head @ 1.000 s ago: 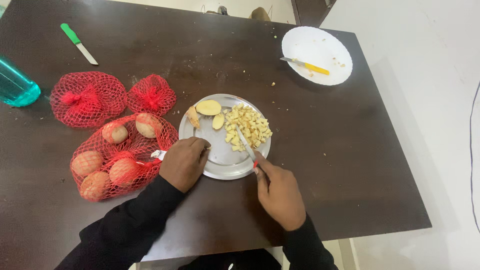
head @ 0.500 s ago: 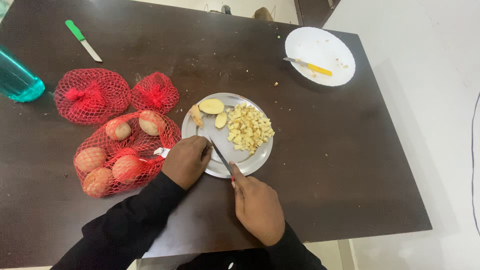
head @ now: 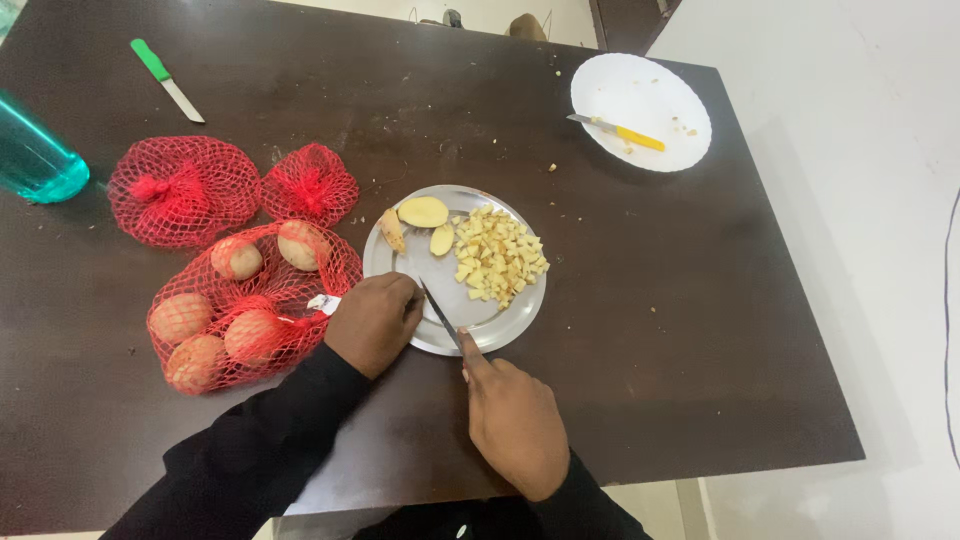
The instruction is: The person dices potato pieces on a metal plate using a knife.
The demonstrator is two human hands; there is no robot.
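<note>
Steel knife point(head: 441, 314) gripped in right hand point(head: 513, 425), blade beside left hand's point(head: 373, 322) curled fingers.

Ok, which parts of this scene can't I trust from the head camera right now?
- Whatever the left hand pins on the steel plate: covered by its fingers.
- Handle of the knife: wrapped inside the right hand.
- Teal bottle: cut off by the left edge.
- Two bunched red nets: contents cannot be told.
- Crumbs on the white plate: too small to identify.
</note>
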